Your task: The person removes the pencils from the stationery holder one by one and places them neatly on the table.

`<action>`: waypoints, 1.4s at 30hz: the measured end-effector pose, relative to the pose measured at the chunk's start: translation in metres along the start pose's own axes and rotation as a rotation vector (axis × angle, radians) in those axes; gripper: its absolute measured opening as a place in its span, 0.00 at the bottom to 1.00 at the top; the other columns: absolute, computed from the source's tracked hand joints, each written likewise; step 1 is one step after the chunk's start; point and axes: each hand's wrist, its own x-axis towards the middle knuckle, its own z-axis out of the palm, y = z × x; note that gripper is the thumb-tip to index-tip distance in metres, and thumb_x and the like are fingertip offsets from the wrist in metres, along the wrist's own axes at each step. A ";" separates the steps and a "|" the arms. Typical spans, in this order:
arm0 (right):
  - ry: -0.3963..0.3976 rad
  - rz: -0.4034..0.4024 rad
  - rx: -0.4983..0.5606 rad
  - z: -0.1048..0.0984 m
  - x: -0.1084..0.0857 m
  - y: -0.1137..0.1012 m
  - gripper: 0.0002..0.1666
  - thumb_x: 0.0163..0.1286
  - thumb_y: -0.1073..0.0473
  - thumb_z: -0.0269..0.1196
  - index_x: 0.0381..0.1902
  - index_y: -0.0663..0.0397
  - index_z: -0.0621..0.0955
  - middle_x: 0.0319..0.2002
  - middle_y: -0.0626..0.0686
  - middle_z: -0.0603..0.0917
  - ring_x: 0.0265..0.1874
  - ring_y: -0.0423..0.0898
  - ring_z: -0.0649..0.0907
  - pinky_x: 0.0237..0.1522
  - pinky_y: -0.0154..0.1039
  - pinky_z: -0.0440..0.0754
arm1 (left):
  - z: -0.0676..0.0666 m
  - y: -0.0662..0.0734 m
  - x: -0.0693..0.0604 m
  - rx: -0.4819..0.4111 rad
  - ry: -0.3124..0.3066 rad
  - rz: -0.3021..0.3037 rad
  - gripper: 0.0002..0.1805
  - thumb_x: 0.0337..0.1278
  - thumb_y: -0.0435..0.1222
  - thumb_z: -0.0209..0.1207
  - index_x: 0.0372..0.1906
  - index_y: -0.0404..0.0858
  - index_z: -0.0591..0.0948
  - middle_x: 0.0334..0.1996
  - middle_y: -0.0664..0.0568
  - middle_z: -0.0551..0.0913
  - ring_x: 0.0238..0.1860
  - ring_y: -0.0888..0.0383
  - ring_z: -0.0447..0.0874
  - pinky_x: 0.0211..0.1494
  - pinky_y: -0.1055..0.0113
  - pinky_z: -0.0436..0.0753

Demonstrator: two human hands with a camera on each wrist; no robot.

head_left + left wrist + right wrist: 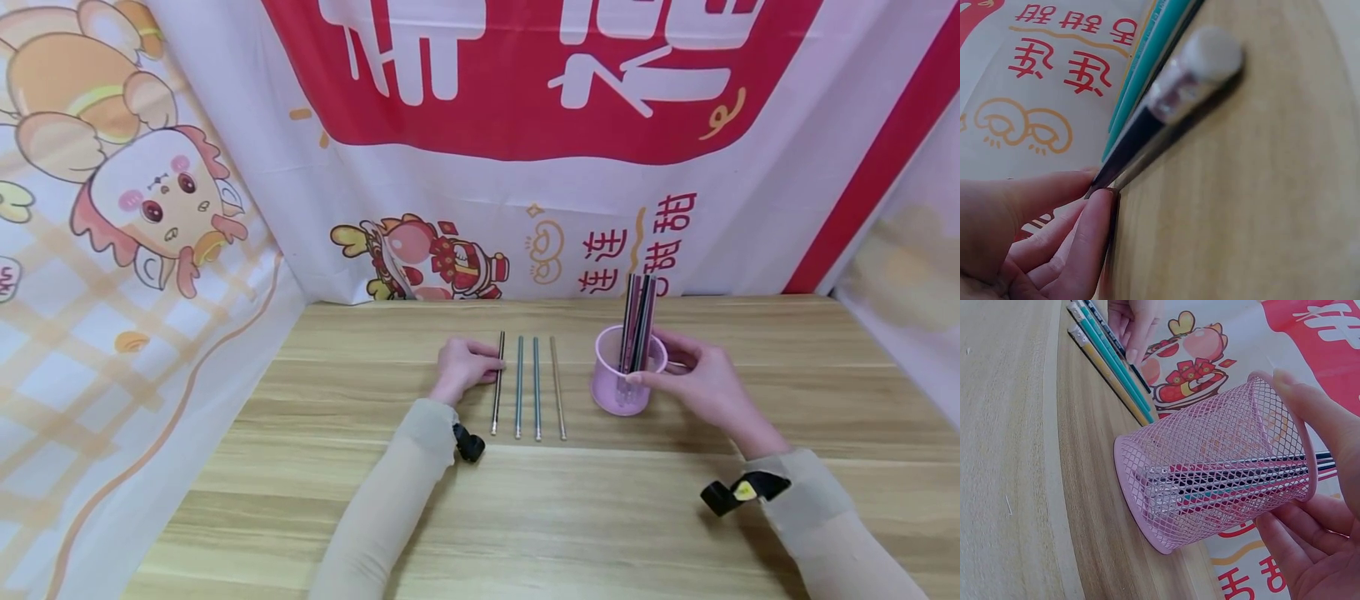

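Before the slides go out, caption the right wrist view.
The right hand grips a pink mesh cup of pencils, while beyond it the left hand holds a black pencil.

I'm in what looks like a makeshift recording booth: a wood-grain table [585, 525] with a printed cloth backdrop [757, 192] hanging behind it and a cartoon-printed side cloth [45, 367] screening my left. A small black wrist camera [470, 444] sits on each arm. Whether this stands in a home or an office, I can't tell.
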 end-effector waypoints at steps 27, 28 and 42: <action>-0.003 -0.015 0.030 0.000 0.000 0.002 0.50 0.58 0.48 0.79 0.73 0.58 0.71 0.64 0.62 0.78 0.56 0.58 0.83 0.46 0.22 0.81 | 0.003 -0.001 0.003 0.059 0.033 -0.029 0.14 0.49 0.27 0.76 0.43 0.32 0.89 0.36 0.43 0.88 0.29 0.56 0.90 0.34 0.69 0.89; -0.003 -0.015 0.030 0.000 0.001 0.002 0.50 0.58 0.48 0.79 0.73 0.58 0.71 0.64 0.62 0.78 0.56 0.58 0.83 0.46 0.22 0.81 | 0.002 -0.001 0.002 0.054 0.031 -0.028 0.14 0.49 0.27 0.76 0.43 0.32 0.89 0.36 0.44 0.88 0.29 0.55 0.90 0.34 0.69 0.89; -0.006 -0.014 0.018 0.000 0.000 -0.002 0.48 0.60 0.49 0.78 0.73 0.57 0.71 0.64 0.62 0.79 0.56 0.57 0.82 0.47 0.22 0.81 | -0.010 0.030 -0.011 -0.069 -0.020 0.081 0.18 0.57 0.37 0.73 0.51 0.34 0.87 0.40 0.47 0.89 0.43 0.46 0.90 0.49 0.58 0.89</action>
